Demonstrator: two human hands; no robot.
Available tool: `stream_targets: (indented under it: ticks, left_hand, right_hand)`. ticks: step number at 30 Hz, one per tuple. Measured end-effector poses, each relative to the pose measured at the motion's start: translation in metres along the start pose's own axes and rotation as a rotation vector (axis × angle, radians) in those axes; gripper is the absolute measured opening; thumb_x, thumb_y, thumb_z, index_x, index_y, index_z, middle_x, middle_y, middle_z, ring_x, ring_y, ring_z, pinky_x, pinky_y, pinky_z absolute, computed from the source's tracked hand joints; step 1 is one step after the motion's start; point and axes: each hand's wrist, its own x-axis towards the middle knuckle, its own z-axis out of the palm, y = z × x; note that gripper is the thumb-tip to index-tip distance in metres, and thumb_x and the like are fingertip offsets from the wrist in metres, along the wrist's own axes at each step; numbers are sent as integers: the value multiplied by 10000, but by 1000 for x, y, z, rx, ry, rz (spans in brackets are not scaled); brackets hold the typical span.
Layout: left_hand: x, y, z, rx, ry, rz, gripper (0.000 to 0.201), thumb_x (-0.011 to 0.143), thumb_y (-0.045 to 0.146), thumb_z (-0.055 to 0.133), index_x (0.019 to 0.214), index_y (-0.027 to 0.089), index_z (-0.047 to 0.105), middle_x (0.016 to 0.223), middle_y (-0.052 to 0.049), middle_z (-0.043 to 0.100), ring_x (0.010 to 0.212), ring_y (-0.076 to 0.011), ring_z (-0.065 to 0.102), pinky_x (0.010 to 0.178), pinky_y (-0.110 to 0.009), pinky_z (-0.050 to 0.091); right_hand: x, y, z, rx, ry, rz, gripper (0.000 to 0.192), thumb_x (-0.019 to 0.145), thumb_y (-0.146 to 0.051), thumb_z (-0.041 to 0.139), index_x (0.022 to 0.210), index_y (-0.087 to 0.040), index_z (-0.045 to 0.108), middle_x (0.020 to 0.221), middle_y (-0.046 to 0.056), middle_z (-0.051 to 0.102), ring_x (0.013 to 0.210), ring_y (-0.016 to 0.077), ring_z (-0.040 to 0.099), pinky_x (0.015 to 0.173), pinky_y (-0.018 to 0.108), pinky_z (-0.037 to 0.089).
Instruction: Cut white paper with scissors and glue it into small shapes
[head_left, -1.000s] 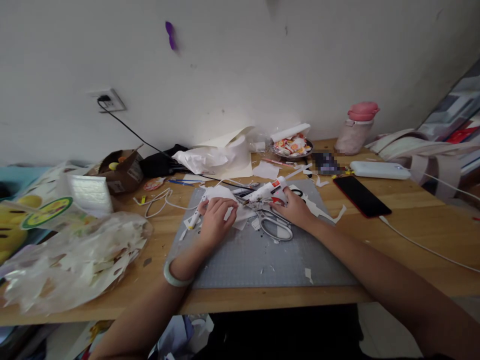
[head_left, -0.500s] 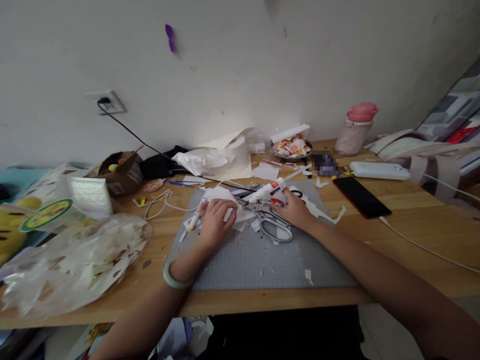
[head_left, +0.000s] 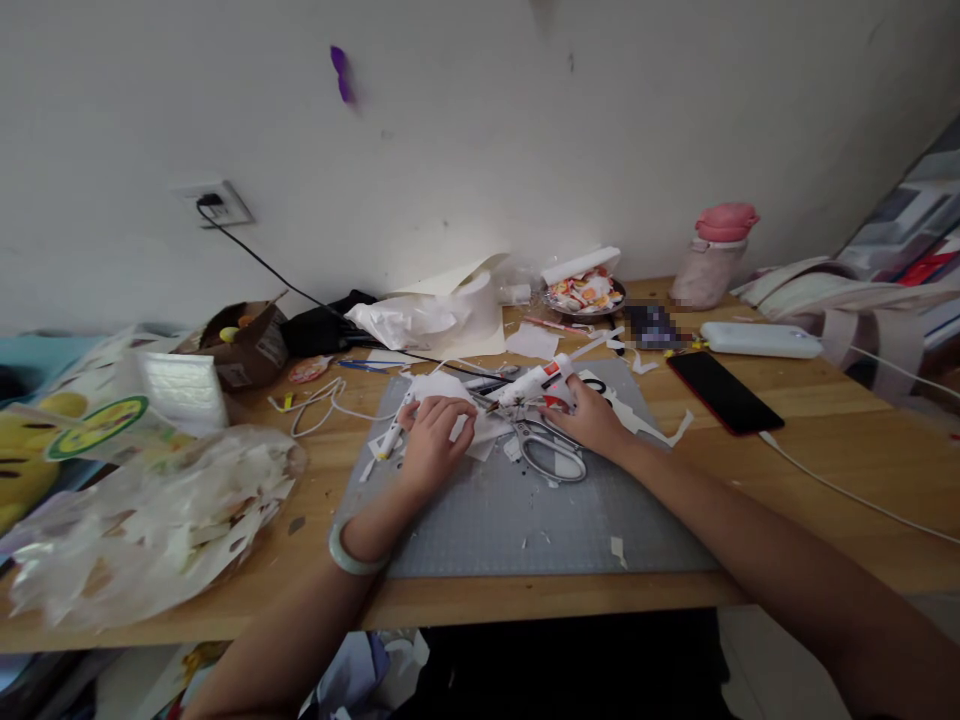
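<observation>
Hands on white paper (head_left: 442,392) and glue gun (head_left: 534,383)

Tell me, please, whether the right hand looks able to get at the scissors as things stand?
Probably yes: the right hand holds the glue gun, but the scissors lie uncovered on the cutting mat just beside it.

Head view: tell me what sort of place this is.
Probably a home craft desk against a wall. A grey gridded cutting mat lies on the wooden tabletop, with silver metal scissors and white paper scraps under the left hand; the right hand holds a white glue gun.
</observation>
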Motion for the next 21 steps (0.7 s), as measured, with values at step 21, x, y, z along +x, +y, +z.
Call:
stream_targets:
  ticks: [21]
  left_hand:
    - [-1,-2,2,-35,-28,8,128,846,189,496,853,207,622,872,-45,694,891,-218,579,866,-395,351]
  right_hand:
    - [1,-1,1,-18,28,21,376,732,-449,612,972,-167,549,809,79,655,684,212,608,556,257,389]
